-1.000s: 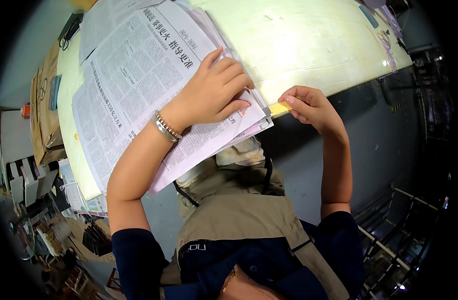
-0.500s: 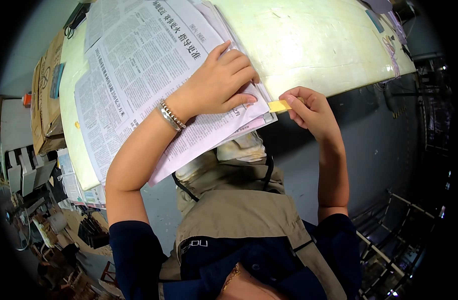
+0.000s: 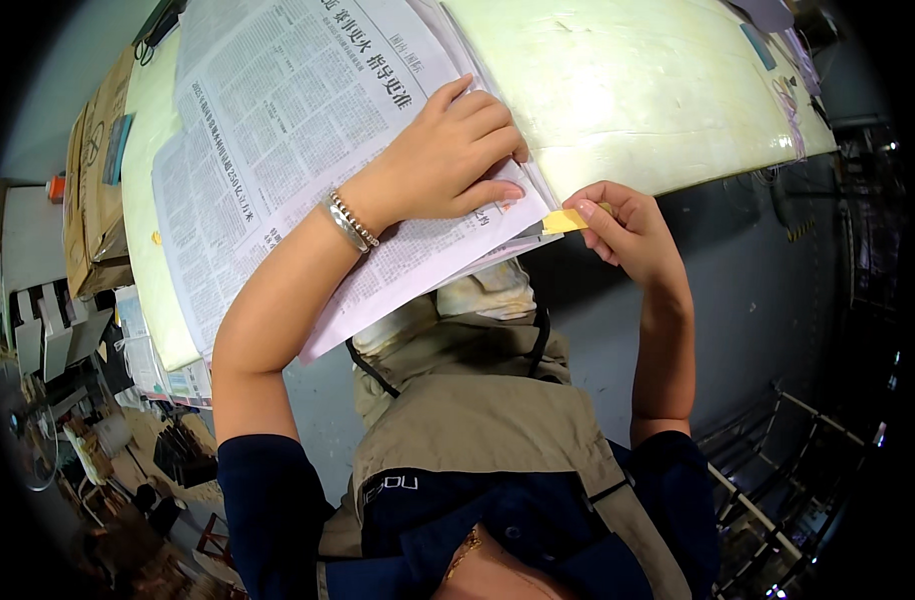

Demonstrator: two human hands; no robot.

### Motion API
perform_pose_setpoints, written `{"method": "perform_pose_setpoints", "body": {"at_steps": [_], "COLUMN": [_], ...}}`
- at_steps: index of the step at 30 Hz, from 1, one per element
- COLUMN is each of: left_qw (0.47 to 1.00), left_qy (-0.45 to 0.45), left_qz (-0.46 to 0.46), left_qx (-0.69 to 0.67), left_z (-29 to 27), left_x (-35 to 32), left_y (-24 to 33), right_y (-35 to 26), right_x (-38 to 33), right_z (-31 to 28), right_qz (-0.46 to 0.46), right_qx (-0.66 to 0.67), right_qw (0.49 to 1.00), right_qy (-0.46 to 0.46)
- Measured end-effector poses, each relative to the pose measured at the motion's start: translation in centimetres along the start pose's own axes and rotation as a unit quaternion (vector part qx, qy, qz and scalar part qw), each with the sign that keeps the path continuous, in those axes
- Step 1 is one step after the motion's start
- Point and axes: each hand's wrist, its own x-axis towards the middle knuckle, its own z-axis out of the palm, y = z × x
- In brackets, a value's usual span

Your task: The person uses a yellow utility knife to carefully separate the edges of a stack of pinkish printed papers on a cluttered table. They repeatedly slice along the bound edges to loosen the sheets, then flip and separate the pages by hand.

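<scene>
On newspapers (image 3: pixel 288 165), the left hand (image 3: pixel 450 160) is resting spread; beside them, the right hand (image 3: pixel 626 232) is pinching a yellow strip (image 3: pixel 566 221).

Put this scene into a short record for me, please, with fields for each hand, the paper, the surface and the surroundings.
Left hand: palm down on the newspaper, fingers slightly spread
Right hand: pinching a flat yellow piece at the paper's corner
Paper: newspaper lying over further sheets, whose edges show
Surface: pale yellowish table
Left wrist: beaded bracelet and silver bangle
Surroundings: cardboard box left of the table
Unclear: how far the yellow piece reaches between the sheets
</scene>
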Motion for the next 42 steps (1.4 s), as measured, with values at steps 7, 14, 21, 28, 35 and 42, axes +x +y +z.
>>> {"method": "perform_pose_setpoints", "body": {"at_steps": [7, 14, 21, 28, 35, 42], "left_qw": [1.000, 0.999, 0.999, 0.997, 0.974, 0.981], "left_qy": [0.002, 0.033, 0.035, 0.065, 0.062, 0.026], "left_qz": [0.005, 0.019, 0.023, 0.040, -0.055, -0.019], "left_qx": [-0.001, 0.001, 0.011, 0.007, -0.212, -0.190], "left_z": [0.3, 0.9, 1.1, 1.2, -0.2, -0.1], "left_x": [-0.3, -0.6, -0.8, -0.6, -1.1, -0.1], "left_y": [-0.3, -0.7, -0.7, -0.7, -2.6, -1.2], "right_y": [0.1, 0.3, 0.2, 1.0, 5.5, 8.1], "right_x": [-1.2, -2.6, -3.1, -3.7, -3.9, -6.6], "right_z": [4.0, 9.4, 15.4, 21.7, 14.0, 8.5], "right_qz": [0.003, 0.021, 0.015, -0.027, 0.047, -0.160], "right_qx": [0.034, 0.100, 0.103, 0.094, 0.190, 0.554], "right_qw": [0.999, 0.990, 0.981, 0.962, 0.950, 0.815], "right_qy": [-0.027, -0.093, -0.164, -0.254, -0.241, -0.060]}}
